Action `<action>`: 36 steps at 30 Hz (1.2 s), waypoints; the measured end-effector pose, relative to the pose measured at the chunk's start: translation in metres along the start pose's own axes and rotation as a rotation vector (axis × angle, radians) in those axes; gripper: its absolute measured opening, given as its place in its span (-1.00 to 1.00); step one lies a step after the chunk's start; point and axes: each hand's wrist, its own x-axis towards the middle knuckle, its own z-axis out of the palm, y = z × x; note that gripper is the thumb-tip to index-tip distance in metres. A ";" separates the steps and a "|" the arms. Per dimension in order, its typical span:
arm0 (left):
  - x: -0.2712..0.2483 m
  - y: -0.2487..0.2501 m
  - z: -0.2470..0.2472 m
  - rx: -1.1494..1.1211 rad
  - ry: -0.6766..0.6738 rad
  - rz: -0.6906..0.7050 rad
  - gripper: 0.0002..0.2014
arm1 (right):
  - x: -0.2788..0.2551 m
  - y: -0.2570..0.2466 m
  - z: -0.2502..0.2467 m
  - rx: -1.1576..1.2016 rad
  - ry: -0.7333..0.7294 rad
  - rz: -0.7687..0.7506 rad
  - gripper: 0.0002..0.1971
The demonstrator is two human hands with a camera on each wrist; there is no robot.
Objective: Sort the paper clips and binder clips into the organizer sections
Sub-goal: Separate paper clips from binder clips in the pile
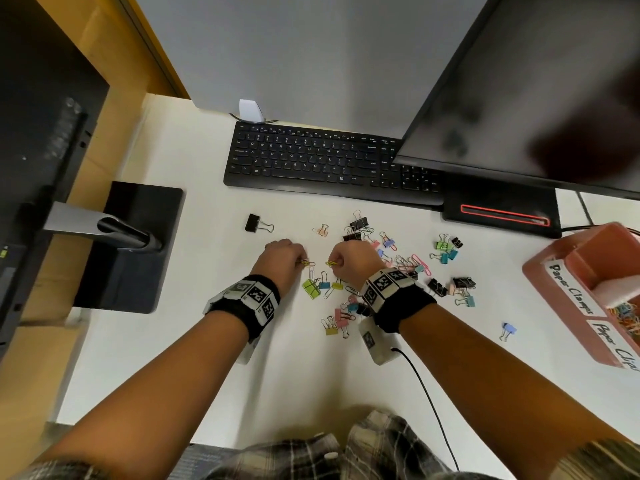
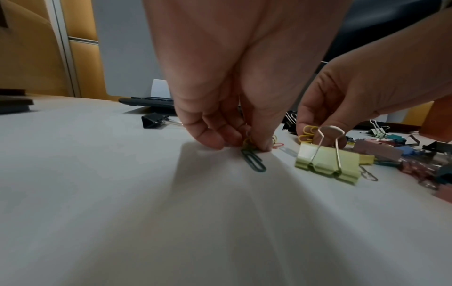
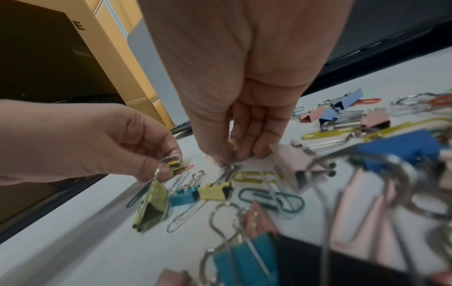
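Note:
Loose paper clips and coloured binder clips (image 1: 388,268) lie scattered on the white desk. My left hand (image 1: 304,262) pinches a small bunch of paper clips (image 3: 175,164), yellow among them, fingertips down at the desk (image 2: 244,145). A dark green paper clip (image 2: 253,159) lies on the desk with one end at those fingertips. My right hand (image 1: 334,263) pinches a yellow paper clip (image 3: 232,144) just above a yellow binder clip (image 3: 215,192). The pink organizer (image 1: 568,292), labelled for clamps and clips, stands at the far right and holds paper clips (image 1: 627,318) in its near section.
A black keyboard (image 1: 311,161) and a monitor (image 1: 536,98) stand behind the pile. A second monitor's stand (image 1: 128,244) sits at left. One black binder clip (image 1: 254,223) lies apart at left, a blue one (image 1: 508,330) apart at right. A lime binder clip (image 2: 327,164) lies between my hands.

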 end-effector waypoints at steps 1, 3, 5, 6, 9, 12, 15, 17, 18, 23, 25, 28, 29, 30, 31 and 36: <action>0.000 0.002 -0.001 0.011 -0.012 -0.004 -0.81 | -0.001 0.002 -0.001 0.004 -0.003 0.007 -0.81; 0.001 0.004 -0.001 0.026 -0.038 -0.005 -0.79 | -0.003 0.007 -0.004 0.022 0.013 0.011 -0.81; 0.001 0.004 -0.001 0.041 -0.045 0.000 -0.79 | -0.008 0.013 -0.007 0.070 0.057 0.009 -0.83; 0.001 0.003 0.000 0.043 -0.040 0.006 -0.79 | -0.011 0.016 -0.007 0.097 0.078 -0.003 -0.84; 0.001 0.001 0.000 0.057 -0.039 0.037 -0.81 | -0.022 0.020 -0.002 0.089 0.058 -0.054 -0.89; 0.000 0.001 -0.003 0.032 -0.030 0.060 -0.87 | -0.034 0.024 0.008 -0.035 0.007 -0.108 -0.88; -0.001 -0.001 -0.011 -0.160 0.075 0.021 -0.94 | -0.044 0.032 0.009 -0.099 0.049 -0.142 -0.87; -0.001 -0.006 -0.021 -0.258 0.169 -0.031 -0.93 | -0.045 0.035 0.008 -0.121 0.058 -0.138 -0.86; -0.002 -0.009 -0.027 -0.282 0.200 -0.054 -0.90 | -0.045 0.035 0.008 -0.143 0.061 -0.141 -0.86; -0.025 -0.024 -0.036 -0.303 0.184 -0.137 -0.76 | -0.043 0.029 0.014 -0.249 0.071 -0.148 -0.88; -0.037 -0.024 -0.020 -0.289 0.121 -0.162 -0.74 | -0.041 0.027 0.014 -0.245 0.073 -0.141 -0.87; -0.046 -0.018 0.004 -0.300 0.097 -0.203 -0.74 | -0.036 0.022 0.011 -0.220 0.028 -0.115 -0.87; -0.046 -0.015 0.008 -0.307 0.116 -0.218 -0.76 | -0.035 0.021 0.010 -0.208 0.011 -0.105 -0.87; -0.044 -0.013 0.011 -0.309 0.134 -0.233 -0.78 | -0.033 0.020 0.010 -0.189 -0.003 -0.089 -0.86; -0.041 -0.010 0.012 -0.291 0.142 -0.240 -0.82 | -0.032 0.019 0.010 -0.159 -0.010 -0.067 -0.83; -0.029 -0.002 0.007 -0.107 0.070 -0.186 -0.87 | -0.023 0.013 0.008 -0.239 -0.092 -0.021 -0.81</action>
